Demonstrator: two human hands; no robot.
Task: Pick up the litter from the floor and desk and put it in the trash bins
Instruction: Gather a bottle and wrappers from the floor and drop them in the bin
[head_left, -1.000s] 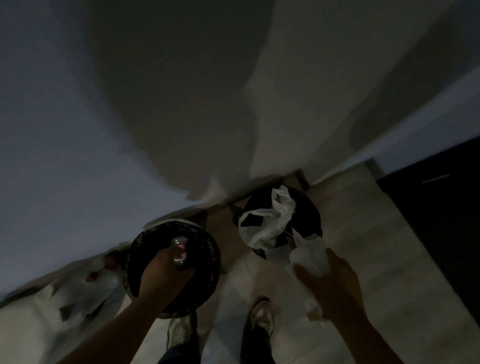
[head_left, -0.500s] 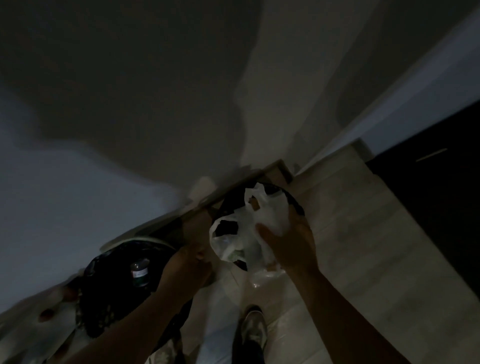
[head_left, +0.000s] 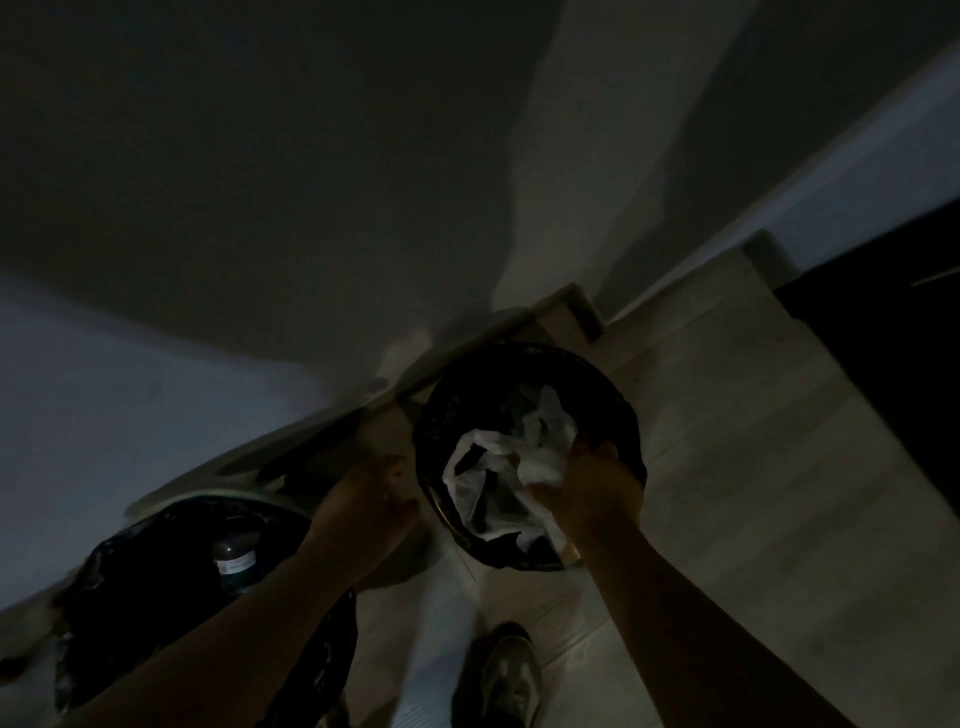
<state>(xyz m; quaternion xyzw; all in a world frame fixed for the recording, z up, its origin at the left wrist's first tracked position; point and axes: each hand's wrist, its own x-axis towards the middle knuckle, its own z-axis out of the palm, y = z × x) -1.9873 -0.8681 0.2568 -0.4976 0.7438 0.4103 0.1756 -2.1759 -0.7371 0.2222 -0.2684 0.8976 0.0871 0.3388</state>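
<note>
Two bins stand on the pale floor by the wall, in very dim light: a round black bin to the right and a lined bin with a black bag, cut partly from view by the left forearm. The right hand reaches over the near rim of the round black bin, its fingers curled round a crumpled white wad held inside the opening. Just beside the wad, lower in the same bin, lies a thin white plastic bag; where the wad ends and the bag begins is hard to make out. The left hand hangs between the two bins, fingers loosely bent, with nothing seen in them, though it is blurred and dark. A bottle with a pale label lies in the lined bin; its lower part is lost in shadow. One shoe shows at the bottom edge.
</note>
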